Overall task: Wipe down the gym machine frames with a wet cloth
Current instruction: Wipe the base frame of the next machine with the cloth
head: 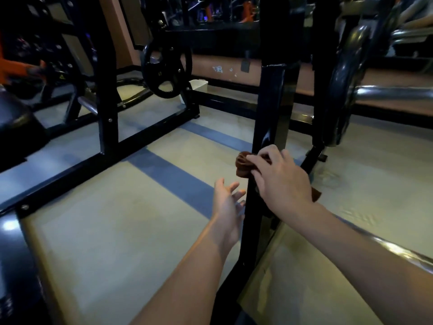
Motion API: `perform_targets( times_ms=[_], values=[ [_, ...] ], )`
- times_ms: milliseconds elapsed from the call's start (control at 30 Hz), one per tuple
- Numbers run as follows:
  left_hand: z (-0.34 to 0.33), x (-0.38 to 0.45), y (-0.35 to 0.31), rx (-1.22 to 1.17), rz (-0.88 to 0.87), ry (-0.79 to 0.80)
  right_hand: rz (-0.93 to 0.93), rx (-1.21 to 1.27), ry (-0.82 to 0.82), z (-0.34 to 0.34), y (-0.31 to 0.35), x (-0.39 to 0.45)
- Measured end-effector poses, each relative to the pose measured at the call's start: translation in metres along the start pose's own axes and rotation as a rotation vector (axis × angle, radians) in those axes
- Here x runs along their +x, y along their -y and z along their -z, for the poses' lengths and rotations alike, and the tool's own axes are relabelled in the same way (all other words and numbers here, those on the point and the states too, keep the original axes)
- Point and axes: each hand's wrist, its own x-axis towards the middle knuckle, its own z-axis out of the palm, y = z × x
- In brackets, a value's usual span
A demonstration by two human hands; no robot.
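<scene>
Right hand [281, 177] gripping cloth [242, 164], frame post [271, 102]

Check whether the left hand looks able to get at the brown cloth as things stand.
Probably yes: the left hand hangs open just below the cloth, which the right hand holds against the black post; nothing lies between.

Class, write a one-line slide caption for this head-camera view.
Right hand presses a brown cloth against a black machine upright while the open left hand hovers beside it.

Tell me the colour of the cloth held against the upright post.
Dark reddish brown cloth, bunched under the right hand; head view.
</scene>
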Motion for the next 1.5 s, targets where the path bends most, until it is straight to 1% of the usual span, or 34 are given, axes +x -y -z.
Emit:
perform_targets(
  times_ms=[33, 67, 100, 167, 233, 300, 367, 433, 500, 533, 600, 700, 767, 800, 867, 933, 1000, 1067, 1133, 1167, 1233, 1300, 1367, 1433, 1500],
  values=[
    [-0.003, -0.001, 0.002, 0.037, -0.027, 0.03, -0.021, 0.03, 0.014, -0.001, 0.002, -0.005],
    [-0.002, -0.001, 0.006, 0.113, -0.076, 0.085, -0.003, 0.039, 0.044, -0.004, 0.004, -0.013],
    [-0.001, -0.003, 0.007, 0.183, -0.13, 0.156, 0.046, 0.021, 0.081, -0.007, 0.005, -0.022],
    [0.001, 0.002, 0.013, 0.285, -0.195, 0.206, 0.136, -0.013, 0.125, -0.011, -0.002, -0.034],
    [0.003, 0.014, 0.017, 0.374, -0.247, 0.192, 0.152, 0.017, 0.092, -0.009, -0.014, -0.032],
    [0.004, 0.018, 0.022, 0.439, -0.293, 0.227, 0.09, 0.018, 0.003, -0.001, -0.02, -0.021],
    [0.0, 0.018, 0.028, 0.47, -0.294, 0.212, 0.025, 0.022, -0.081, 0.005, -0.021, -0.011],
    [-0.005, 0.019, 0.03, 0.423, -0.282, 0.203, 0.008, 0.035, -0.112, 0.004, -0.018, -0.006],
    [-0.007, 0.024, 0.032, 0.378, -0.293, 0.167, 0.053, 0.036, -0.088, -0.002, -0.017, -0.01],
    [-0.007, 0.027, 0.033, 0.394, -0.329, 0.142, 0.081, 0.032, -0.06, -0.006, -0.017, -0.014],
    [-0.004, 0.037, 0.039, 0.493, -0.429, 0.105, 0.124, 0.013, -0.003, -0.011, -0.019, -0.022],
    [0.004, 0.048, 0.045, 0.609, -0.497, 0.073, 0.172, -0.027, 0.011, -0.011, -0.021, -0.027],
    [0.006, 0.055, 0.046, 0.66, -0.538, 0.058, 0.195, -0.027, -0.022, -0.007, -0.023, -0.02],
    [0.006, 0.055, 0.045, 0.658, -0.547, 0.076, 0.183, -0.021, -0.059, -0.003, -0.024, -0.012],
    [0.005, 0.055, 0.046, 0.658, -0.547, 0.124, 0.107, 0.001, -0.139, 0.009, -0.027, 0.008],
    [0.006, 0.056, 0.047, 0.671, -0.568, 0.122, 0.064, 0.002, -0.175, 0.015, -0.027, 0.019],
    [0.006, 0.057, 0.047, 0.671, -0.563, 0.108, 0.13, -0.017, -0.15, 0.011, -0.026, 0.012],
    [0.006, 0.059, 0.048, 0.674, -0.538, 0.068, 0.262, -0.049, -0.032, -0.001, -0.025, -0.01],
    [0.006, 0.061, 0.048, 0.69, -0.531, 0.034, 0.329, -0.096, 0.084, -0.005, -0.028, -0.023],
    [0.007, 0.062, 0.048, 0.685, -0.544, 0.039, 0.335, -0.097, 0.073, -0.002, -0.031, -0.018],
    [0.007, 0.063, 0.05, 0.694, -0.581, 0.056, 0.286, -0.069, -0.043, 0.012, -0.034, 0.007],
    [0.008, 0.063, 0.05, 0.723, -0.627, 0.069, 0.167, -0.03, -0.191, 0.03, -0.033, 0.038],
    [0.009, 0.063, 0.05, 0.744, -0.658, 0.082, 0.07, 0.007, -0.27, 0.039, -0.032, 0.057],
    [0.009, 0.065, 0.049, 0.772, -0.663, 0.085, 0.055, 0.019, -0.266, 0.034, -0.029, 0.053],
    [0.008, 0.066, 0.047, 0.792, -0.651, 0.07, 0.16, -0.033, -0.171, 0.022, -0.027, 0.029]
  ],
)
